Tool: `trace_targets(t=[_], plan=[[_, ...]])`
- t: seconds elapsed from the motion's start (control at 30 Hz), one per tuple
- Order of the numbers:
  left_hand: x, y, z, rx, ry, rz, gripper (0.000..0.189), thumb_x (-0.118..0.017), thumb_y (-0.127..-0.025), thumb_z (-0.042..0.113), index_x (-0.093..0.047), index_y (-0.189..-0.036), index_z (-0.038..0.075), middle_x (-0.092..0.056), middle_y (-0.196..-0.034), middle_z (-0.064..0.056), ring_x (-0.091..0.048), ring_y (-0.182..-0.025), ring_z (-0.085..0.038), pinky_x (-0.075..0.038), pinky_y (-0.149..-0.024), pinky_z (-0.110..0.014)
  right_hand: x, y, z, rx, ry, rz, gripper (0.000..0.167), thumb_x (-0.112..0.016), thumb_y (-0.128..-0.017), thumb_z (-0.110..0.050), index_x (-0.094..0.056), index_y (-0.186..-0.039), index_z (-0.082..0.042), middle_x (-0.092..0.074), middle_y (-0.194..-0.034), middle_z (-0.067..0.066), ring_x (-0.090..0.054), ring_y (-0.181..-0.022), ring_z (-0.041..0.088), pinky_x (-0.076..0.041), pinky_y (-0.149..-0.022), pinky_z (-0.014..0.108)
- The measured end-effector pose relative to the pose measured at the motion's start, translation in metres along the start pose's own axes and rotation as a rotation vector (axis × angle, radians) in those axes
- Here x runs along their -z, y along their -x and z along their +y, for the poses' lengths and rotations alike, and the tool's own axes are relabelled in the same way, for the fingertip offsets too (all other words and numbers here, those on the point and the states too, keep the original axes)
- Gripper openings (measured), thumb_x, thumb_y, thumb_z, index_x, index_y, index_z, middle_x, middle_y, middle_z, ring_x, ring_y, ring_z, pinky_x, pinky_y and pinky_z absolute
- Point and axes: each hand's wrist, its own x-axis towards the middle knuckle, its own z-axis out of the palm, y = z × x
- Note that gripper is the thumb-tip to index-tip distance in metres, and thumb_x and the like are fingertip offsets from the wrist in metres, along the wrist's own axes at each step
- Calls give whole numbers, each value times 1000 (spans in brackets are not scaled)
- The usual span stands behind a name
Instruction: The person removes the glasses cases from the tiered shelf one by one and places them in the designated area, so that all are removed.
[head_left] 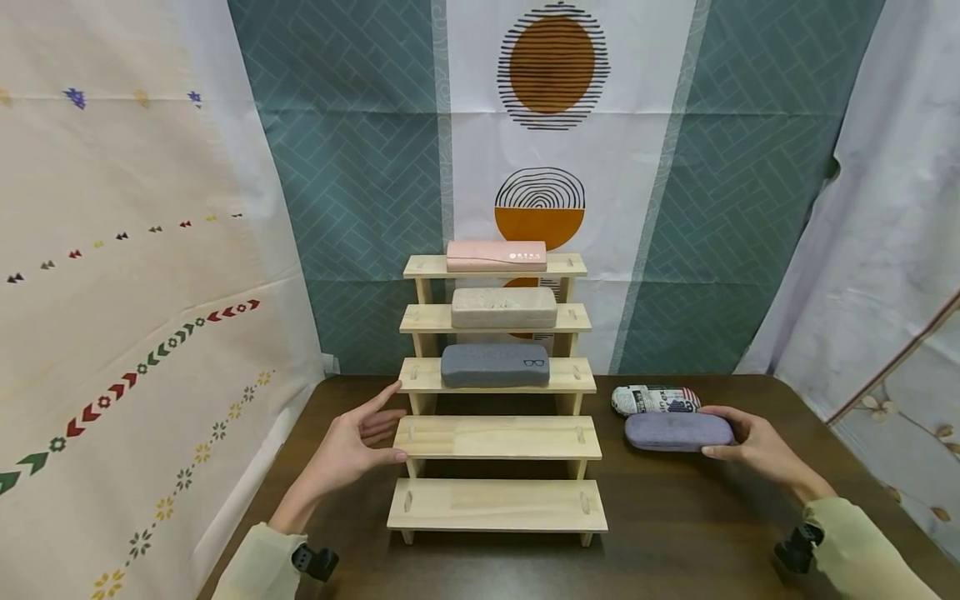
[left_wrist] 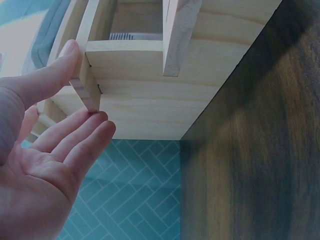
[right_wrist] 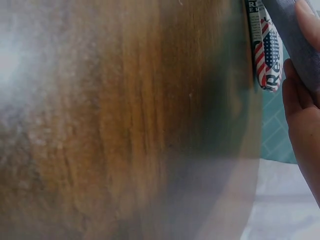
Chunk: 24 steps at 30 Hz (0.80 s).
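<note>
A light wooden stepped display stand (head_left: pixel 495 437) stands on the table. My left hand (head_left: pixel 348 446) is at its left side, thumb and fingers on opposite edges of a step's end (left_wrist: pixel 86 87). On the upper steps lie a pink glasses case (head_left: pixel 495 257), a beige glasses case (head_left: pixel 504 308) and a grey-blue glasses case (head_left: pixel 495 366) with a small glasses print. To the right of the stand, my right hand (head_left: pixel 757 450) pinches the right end of a purple glasses case (head_left: pixel 677 432). Right behind it lies a newsprint-and-flag patterned case (head_left: pixel 652 400), partly hidden.
The two lower steps, including the bottom step (head_left: pixel 495 505), carry no cases. Dark brown wood makes up the tabletop (head_left: pixel 675 533). A patterned curtain (head_left: pixel 360 208) hangs behind the stand, and light cloths hang left (head_left: pixel 150 275) and right (head_left: pixel 885 250).
</note>
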Motion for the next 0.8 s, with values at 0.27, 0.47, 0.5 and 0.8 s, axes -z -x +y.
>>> trace_targets(t=[0.27, 0.47, 0.5, 0.8], plan=[[0, 1, 0, -3, 2, 2, 104, -94, -78, 3, -40, -165, 23, -63, -141, -23, -62, -129, -39, -57, -100, -41, 1, -7, 6, -17, 27, -10, 69, -86, -89, -8, -52, -146, 10, -65, -127, 20, -65, -97, 7, -55, -78, 20], [0, 1, 0, -2, -4, 2, 104, -94, -78, 4, -40, -165, 24, -63, -141, -23, -62, -129, -39, -57, -100, -41, 0, -10, 6, -16, 9, -25, 69, -85, -89, -5, -50, -146, 13, -65, -126, 23, -65, -96, 7, -55, -77, 21], [0, 1, 1, -2, -6, 1, 104, -94, -78, 4, -40, -165, 24, -63, -141, -23, -62, -129, -39, -57, -100, -40, 0, -10, 6, -16, 11, -26, 69, -85, -89, -5, -50, -146, 13, -65, -126, 23, -65, -96, 7, -55, -76, 21], [0, 1, 0, -4, -5, 2, 104, -94, -78, 5, -40, -165, 24, -63, -141, -23, -62, -129, -39, -57, -100, -40, 1, -13, 12, -31, 90, -34, 70, -86, -89, -10, -53, -147, 9, -63, -131, 24, -63, -98, 8, -52, -78, 21]])
